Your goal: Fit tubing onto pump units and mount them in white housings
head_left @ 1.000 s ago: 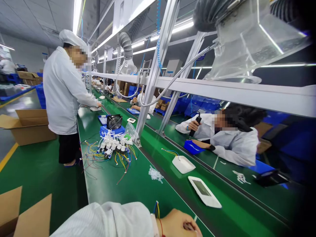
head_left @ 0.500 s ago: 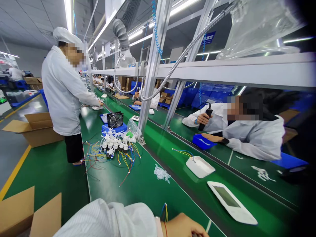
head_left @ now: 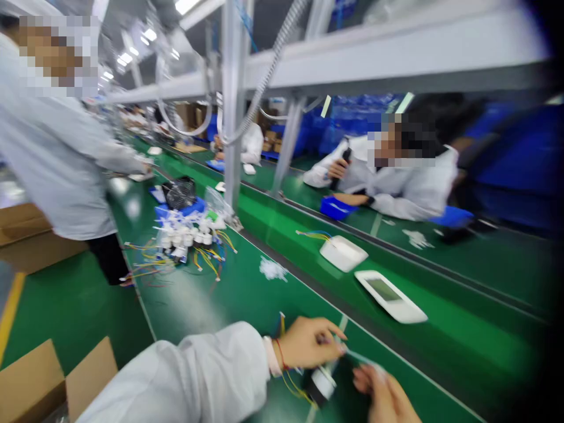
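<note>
**Two hands close together over a small wired part at the near bench edge**

The left hand (head_left: 308, 343) comes out of a white sleeve (head_left: 198, 370) and lies low over the green bench (head_left: 247, 305). Its fingertips are pinched together on the end of a thin pale strip (head_left: 358, 356). The strip runs from there towards the right hand (head_left: 382, 392). That hand sits at the bottom edge of the view with its fingers curled, but it is too blurred to tell whether it grips anything.

Just below and between the two hands is a small round part (head_left: 321, 382), dark with a white cap. It is at the near edge of the bench, and thin yellow wires (head_left: 296, 389) trail from it under the left wrist.

Further along the bench lie a clump of clear bits (head_left: 273, 269) and a heap of wired parts (head_left: 185, 241), with a small black fan (head_left: 178, 194) behind the heap. On the belt beside the bench are a white casing (head_left: 343, 252) and, nearer, a flat white panel (head_left: 390, 288), close together but apart.

A person in a white coat (head_left: 57, 158) stands at the bench on the left. Another person (head_left: 396, 182) leans on the far side, one hand around a dark tool (head_left: 342, 164), with a blue tray (head_left: 335, 207) just beside that arm. A cardboard box (head_left: 30, 382) stands on the floor at lower left.
</note>
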Available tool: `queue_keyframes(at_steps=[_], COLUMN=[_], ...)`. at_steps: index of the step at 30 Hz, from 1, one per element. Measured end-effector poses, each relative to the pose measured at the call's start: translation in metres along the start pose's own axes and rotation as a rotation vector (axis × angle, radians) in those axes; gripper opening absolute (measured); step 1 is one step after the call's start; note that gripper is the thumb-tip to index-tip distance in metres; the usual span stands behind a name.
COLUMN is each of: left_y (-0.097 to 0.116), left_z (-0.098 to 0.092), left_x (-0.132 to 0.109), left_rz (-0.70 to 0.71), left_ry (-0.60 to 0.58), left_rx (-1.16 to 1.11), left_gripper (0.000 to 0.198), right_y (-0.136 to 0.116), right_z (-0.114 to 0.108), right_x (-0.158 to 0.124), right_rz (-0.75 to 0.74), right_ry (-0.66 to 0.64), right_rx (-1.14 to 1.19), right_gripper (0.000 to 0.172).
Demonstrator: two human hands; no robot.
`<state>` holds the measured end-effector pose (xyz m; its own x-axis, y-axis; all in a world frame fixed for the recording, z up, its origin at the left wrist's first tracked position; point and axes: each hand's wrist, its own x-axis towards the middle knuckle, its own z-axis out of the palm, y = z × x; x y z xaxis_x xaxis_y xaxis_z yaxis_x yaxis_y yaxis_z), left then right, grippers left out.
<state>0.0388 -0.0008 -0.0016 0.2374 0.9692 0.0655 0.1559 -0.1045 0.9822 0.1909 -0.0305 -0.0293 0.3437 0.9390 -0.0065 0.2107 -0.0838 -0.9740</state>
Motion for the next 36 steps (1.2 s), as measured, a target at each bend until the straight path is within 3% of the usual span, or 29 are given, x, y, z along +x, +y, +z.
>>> queue_keyframes(at_steps=[4, 11, 16, 28, 36], left_y=[0.0021, 0.0006, 0.0002, 0.0058, 0.0007], left_z=[-0.0009, -0.0049, -0.0054, -0.0068, -0.0052], left_x=[0.0003, 0.0025, 0.0037, 0.0023, 0.0041], left_rz=[0.042, 0.038, 0.012, 0.127, 0.112], left_ry=[-0.049, -0.146, -0.136, -0.226, -0.178], left_rx=[0.026, -0.016, -0.079, 0.020, 0.040], left_gripper=[0.027, 0.026, 0.035, 0.020, 0.019], right_y=[-0.0126, -0.0064, -0.0059, -0.0041, -0.0066], right_z=[0.0016, 0.0051, 0.0038, 0.0042, 0.0050], right_x=[-0.0027, 0.0004, -0.0013, 0.0013, -0.0016], right_rz=[-0.010, -0.005, 0.000, 0.065, 0.012], right_ry=[0.094, 0.137, 0.086, 0.136, 0.049], right_rx=[0.122, 0.318, 0.354, 0.502, 0.396], right_gripper=[0.041, 0.027, 0.025, 0.024, 0.021])
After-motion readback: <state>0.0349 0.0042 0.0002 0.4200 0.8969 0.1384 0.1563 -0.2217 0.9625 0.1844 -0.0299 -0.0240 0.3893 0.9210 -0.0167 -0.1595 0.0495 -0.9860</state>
